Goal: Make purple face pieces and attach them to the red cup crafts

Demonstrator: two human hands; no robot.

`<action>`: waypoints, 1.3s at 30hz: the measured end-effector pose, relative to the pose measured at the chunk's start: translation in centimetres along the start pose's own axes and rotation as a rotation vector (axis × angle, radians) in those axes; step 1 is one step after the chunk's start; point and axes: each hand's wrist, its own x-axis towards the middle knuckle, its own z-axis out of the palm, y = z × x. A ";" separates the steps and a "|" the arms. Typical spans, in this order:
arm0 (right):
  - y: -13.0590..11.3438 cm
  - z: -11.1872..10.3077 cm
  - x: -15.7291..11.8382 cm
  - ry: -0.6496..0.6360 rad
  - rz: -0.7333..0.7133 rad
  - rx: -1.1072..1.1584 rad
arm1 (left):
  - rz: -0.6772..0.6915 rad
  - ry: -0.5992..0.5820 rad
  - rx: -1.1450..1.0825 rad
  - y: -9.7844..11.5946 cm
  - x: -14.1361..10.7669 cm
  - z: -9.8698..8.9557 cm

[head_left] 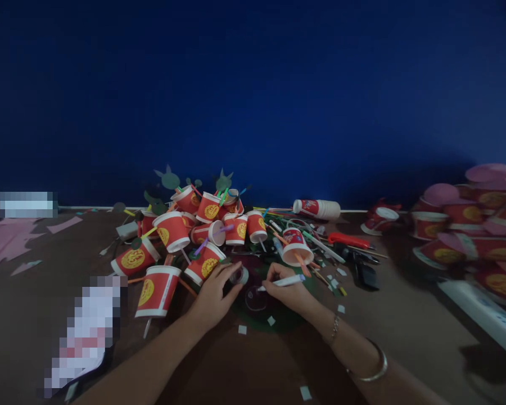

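Observation:
My left hand (219, 289) rests on the work surface with thumb and fingers around a small round whitish object (240, 275), too dim to name exactly. A white marker (287, 281) is gripped in my right hand (289, 292), its tip pointing left and down. Under that tip, a pale round outline (256, 298) shows on dark paper (280, 319). Red-and-white paper cups (158, 289) with straws are heaped just beyond and left of my left hand. Another cup (297, 247) with an orange straw lies tipped beyond my right hand.
A stack of cups (317, 208) lies by the blue wall. Red-handled scissors or pliers (349, 241) and a black object (365, 270) sit to the right, near a white power strip (484, 315). More cups pile up far right. Pink paper (8, 239) is at left; paper scraps (242, 329) lie nearby.

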 end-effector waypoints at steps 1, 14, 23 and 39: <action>0.0 0.0 0.0 -0.005 -0.017 -0.008 | 0.000 0.007 0.000 0.0 0.0 0.0; -0.4 -0.1 0.2 0.003 0.015 0.065 | 0.001 0.032 -0.025 0.0 0.1 0.1; -0.7 0.3 -0.2 0.027 0.028 0.042 | 0.012 0.021 -0.026 -0.1 0.1 0.0; -0.1 0.9 -0.3 0.045 0.056 -0.084 | 0.006 0.025 -0.038 -0.3 0.1 0.1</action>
